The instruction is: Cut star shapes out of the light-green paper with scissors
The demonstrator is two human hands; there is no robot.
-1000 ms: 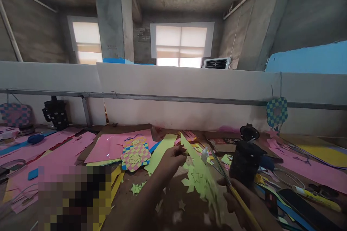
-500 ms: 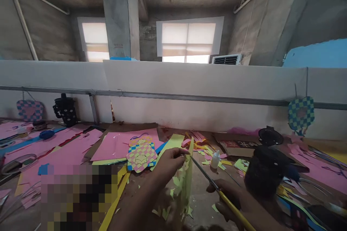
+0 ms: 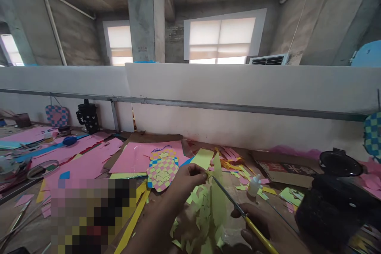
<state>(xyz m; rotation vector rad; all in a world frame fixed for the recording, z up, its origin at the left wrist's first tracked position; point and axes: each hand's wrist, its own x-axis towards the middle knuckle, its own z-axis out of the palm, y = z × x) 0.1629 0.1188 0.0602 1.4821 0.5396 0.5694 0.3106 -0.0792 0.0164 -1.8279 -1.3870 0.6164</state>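
Lime-green paper sheet (image 3: 214, 214), held up on edge in front of the person, long axis near upright, top point up by the left hand, lower part hanging down toward the bottom of the view. Edges ragged, with jagged cut-out shapes along them. Left hand (image 3: 186, 182) closed in a pinch on the top of the sheet, arm coming in from lower left. Right hand (image 3: 256, 226) closed around the yellow handle of the scissors (image 3: 229, 196), sitting right of the sheet and lower down. Blades run diagonally up-left from that hand, tip at the sheet's upper edge, just beside the left hand's pinch. Cannot tell if the blades are open or shut. Left hand is the one on the sheet; right hand reaches it only through the scissors.

Under the hands is the brown counter (image 3: 276, 210), with paper scraps around. Just right of the blades, a small white glue bottle (image 3: 254, 185). Upper left of the hands, a woven pink-and-yellow paper piece (image 3: 162, 170) lies on a pink paper sheet (image 3: 143, 158). Yellow paper strips (image 3: 133, 214) lie lower left, beside a pixelated patch (image 3: 89, 214). Far right, a black pot (image 3: 330, 206) and black lid (image 3: 336, 162).
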